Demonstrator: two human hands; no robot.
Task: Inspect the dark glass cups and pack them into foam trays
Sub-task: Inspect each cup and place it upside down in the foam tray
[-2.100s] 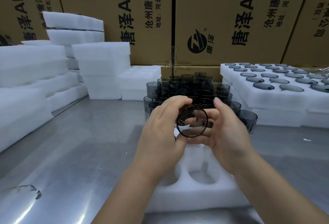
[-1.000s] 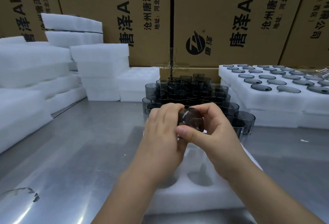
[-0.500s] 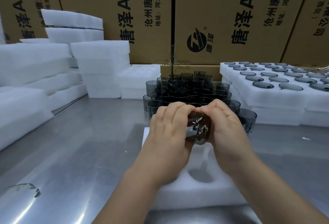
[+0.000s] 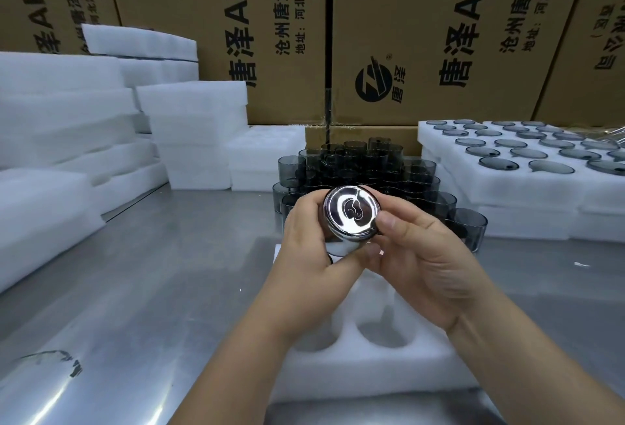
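Both hands hold one dark glass cup (image 4: 351, 213) up over the foam tray (image 4: 368, 370), its shiny round base turned toward me. My left hand (image 4: 314, 248) wraps the cup's side from the left. My right hand (image 4: 422, 255) grips it from the right, thumb against the base rim. The white tray lies on the steel table under my wrists, with round holes showing. Behind my hands stands a cluster of several dark glass cups (image 4: 358, 164).
Stacks of white foam slabs (image 4: 192, 127) line the left and back. A filled foam tray (image 4: 527, 167) with several cups sits on a stack at the right. Tall cardboard boxes (image 4: 422, 35) wall off the back. Bare steel table (image 4: 135, 289) lies to the left.
The cup has been turned in my hands: first its open rim faced me, then its side, now its glossy base faces me. Both hands stayed above the tray.
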